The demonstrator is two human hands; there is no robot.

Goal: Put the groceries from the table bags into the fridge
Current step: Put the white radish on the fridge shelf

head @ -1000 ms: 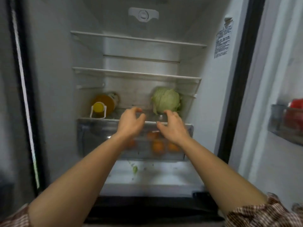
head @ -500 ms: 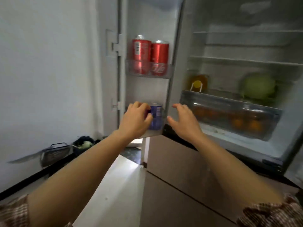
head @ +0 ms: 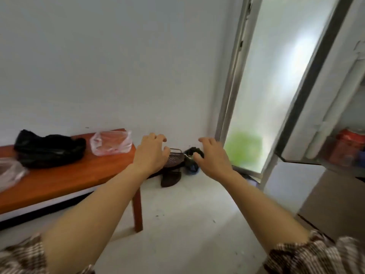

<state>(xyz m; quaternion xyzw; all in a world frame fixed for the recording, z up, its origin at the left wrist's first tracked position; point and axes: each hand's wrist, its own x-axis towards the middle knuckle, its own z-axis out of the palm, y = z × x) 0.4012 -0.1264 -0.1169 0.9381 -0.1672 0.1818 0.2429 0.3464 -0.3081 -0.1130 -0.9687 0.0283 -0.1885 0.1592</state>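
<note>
An orange wooden table (head: pixel 65 180) stands at the left against the white wall. On it lie a black plastic bag (head: pixel 49 148), a clear plastic bag (head: pixel 111 143) with something reddish inside, and part of another clear bag (head: pixel 9 173) at the left edge. My left hand (head: pixel 151 155) and my right hand (head: pixel 212 158) hover empty in mid-air with fingers loosely curled, to the right of the table's end. The open fridge door (head: pixel 335 119) fills the right edge, with a red can (head: pixel 346 147) on its shelf.
On the floor in the corner lie a dark wire basket (head: pixel 175 156), a brown sandal (head: pixel 170 177) and a dark bundle (head: pixel 192 155). A frosted glass door (head: pixel 270 76) stands behind the fridge door. A brown cabinet front (head: pixel 333 206) is low at the right.
My view has swung left, from the fridge interior past the door shelves to the table and wall. Both hands came away from the fridge drawer and stay raised and empty.
</note>
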